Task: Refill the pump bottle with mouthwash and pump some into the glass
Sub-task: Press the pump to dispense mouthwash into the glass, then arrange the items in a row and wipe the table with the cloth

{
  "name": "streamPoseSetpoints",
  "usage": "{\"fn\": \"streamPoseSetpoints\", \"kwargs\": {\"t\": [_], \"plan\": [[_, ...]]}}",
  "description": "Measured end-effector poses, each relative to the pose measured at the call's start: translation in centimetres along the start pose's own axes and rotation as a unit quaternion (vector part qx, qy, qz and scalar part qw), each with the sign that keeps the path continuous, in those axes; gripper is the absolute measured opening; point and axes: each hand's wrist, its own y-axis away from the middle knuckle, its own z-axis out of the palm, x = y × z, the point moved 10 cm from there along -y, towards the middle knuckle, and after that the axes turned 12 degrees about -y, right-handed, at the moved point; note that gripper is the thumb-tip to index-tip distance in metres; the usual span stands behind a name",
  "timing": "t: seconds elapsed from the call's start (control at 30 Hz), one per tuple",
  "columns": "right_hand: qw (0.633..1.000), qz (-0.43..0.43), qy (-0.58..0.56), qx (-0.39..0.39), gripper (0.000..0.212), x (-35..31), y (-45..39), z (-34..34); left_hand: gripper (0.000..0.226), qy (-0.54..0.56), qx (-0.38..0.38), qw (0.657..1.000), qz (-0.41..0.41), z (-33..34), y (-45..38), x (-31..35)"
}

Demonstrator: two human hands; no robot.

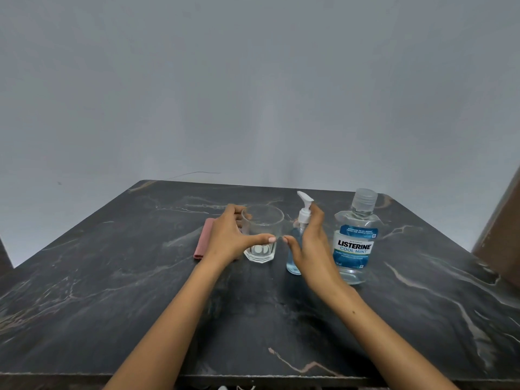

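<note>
1. Table (112, 277): dark marble top, pale veins; grey wall behind.
2. Glass (262, 235): clear tumbler, upright at table centre, looks empty.
3. Left hand (230, 240): wrapped round the glass, thumb across its near face, fingers behind.
4. Pump bottle (295, 249): clear, blue liquid inside, white pump head fitted; stands just right of the glass.
5. Right hand (312, 249): spread wide beside the pump bottle; contact cannot be told.
6. Mouthwash bottle (355, 243): Listerine Cool Mint, capped, upright, right of the pump bottle.
7. Pink cloth (204, 240): folded, left of the glass, partly behind the left hand.
</note>
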Motion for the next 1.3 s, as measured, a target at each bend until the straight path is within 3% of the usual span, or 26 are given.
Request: {"fn": "streamPoseSetpoints", "kwargs": {"t": [0.53,1.1,1.3], "plan": [[0.994,0.022,-0.059,0.091,0.067,3.9,-6.2,1.7,0.086,0.055,-0.018,0.998,0.006,1.7,-4.1,-1.4],[0.993,0.046,-0.074,0.084,0.058,4.8,-6.3,2.0,0.086,0.065,-0.014,0.998,0.016,2.2,-4.5,-1.7],[0.988,0.072,-0.101,0.088,0.070,4.7,-6.0,1.9,0.094,0.060,-0.006,0.998,0.016,2.0,-4.2,-1.5]]}}
